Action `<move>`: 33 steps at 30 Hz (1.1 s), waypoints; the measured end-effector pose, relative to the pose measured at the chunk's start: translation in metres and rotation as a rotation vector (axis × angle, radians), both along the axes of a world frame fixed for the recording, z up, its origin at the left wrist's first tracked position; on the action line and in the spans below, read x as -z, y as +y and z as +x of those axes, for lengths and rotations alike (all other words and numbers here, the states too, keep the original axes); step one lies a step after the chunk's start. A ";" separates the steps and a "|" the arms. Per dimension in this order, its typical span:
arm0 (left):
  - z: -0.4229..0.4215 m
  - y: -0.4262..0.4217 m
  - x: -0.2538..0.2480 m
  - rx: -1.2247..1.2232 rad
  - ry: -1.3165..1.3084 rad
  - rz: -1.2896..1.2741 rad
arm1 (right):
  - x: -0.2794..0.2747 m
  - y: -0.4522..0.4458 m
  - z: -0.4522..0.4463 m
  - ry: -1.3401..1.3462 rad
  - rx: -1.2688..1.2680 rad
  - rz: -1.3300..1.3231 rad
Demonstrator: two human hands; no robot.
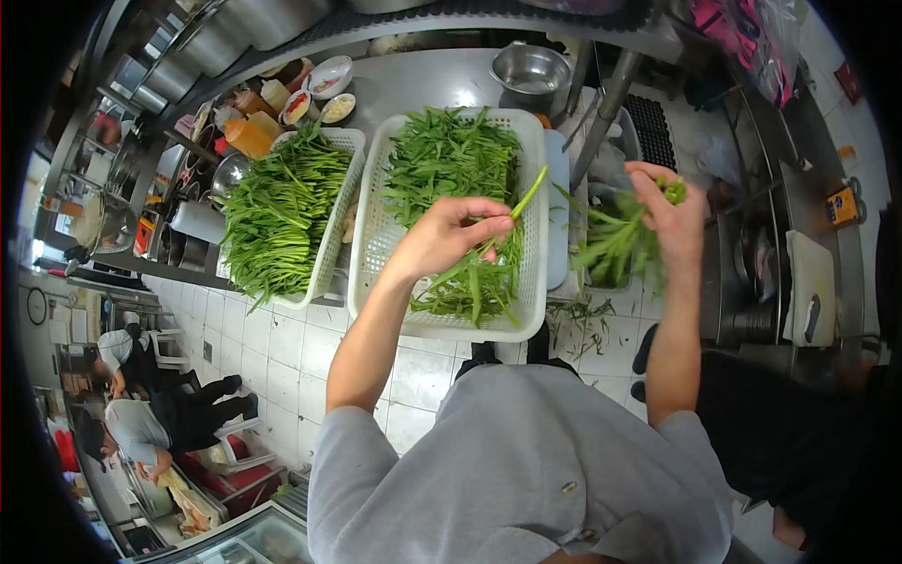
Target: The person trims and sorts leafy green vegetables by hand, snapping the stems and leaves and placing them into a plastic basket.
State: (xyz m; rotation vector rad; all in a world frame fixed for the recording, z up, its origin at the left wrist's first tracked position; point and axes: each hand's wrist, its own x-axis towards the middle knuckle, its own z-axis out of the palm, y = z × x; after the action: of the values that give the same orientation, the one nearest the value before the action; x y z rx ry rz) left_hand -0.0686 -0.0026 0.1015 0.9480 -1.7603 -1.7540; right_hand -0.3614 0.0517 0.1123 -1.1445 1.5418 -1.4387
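My left hand (460, 230) is closed on a green stem (532, 193) with long leaves hanging below it, over the white basket (376, 246). Leafy greens (451, 155) fill much of that basket. My right hand (669, 202) is closed on a bunch of leafy greens (611, 240), blurred at its edges, to the right of the basket. A second white basket (331, 240) on the left holds a thick pile of cut green stems (282, 221).
A metal bowl (531, 70) stands behind the baskets, near a shelf post (609, 108). Sauce bottles (249, 136) and small bowls (331, 77) sit at the back left. Leaf scraps (584, 320) lie on the floor. People (141, 423) are at the far left; another person's dark clothing (780, 423) shows at right.
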 end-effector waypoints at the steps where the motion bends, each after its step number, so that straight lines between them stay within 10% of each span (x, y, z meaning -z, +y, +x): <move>1: -0.008 0.000 0.000 0.031 0.012 0.006 | -0.004 0.003 0.017 -0.107 -0.049 -0.007; 4: -0.028 0.002 0.003 0.092 0.033 0.025 | 0.016 -0.007 0.049 -0.219 -0.285 -0.012; 13: 0.023 -0.017 0.096 0.075 -0.462 -0.354 | 0.004 -0.017 0.008 -0.730 0.089 -0.327; 16: 0.010 0.002 0.110 0.251 -0.596 -0.562 | 0.037 -0.021 -0.021 -1.323 -0.528 -0.509; 20: 0.006 -0.008 0.124 0.356 -0.681 -0.731 | 0.039 -0.023 0.008 -0.553 0.024 -0.236; 27: 0.010 0.008 0.103 0.690 -0.519 -0.607 | 0.052 0.008 -0.015 -0.646 -0.013 -0.200; 33: 0.022 -0.019 0.084 0.205 -0.275 -0.056 | 0.046 0.024 0.002 -0.306 -0.012 -0.026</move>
State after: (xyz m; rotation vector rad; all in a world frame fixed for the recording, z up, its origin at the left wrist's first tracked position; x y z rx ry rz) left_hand -0.0463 -0.0213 0.0171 1.0580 -2.1358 -1.7521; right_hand -0.3595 0.0754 0.0667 -0.8973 1.3039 -1.5483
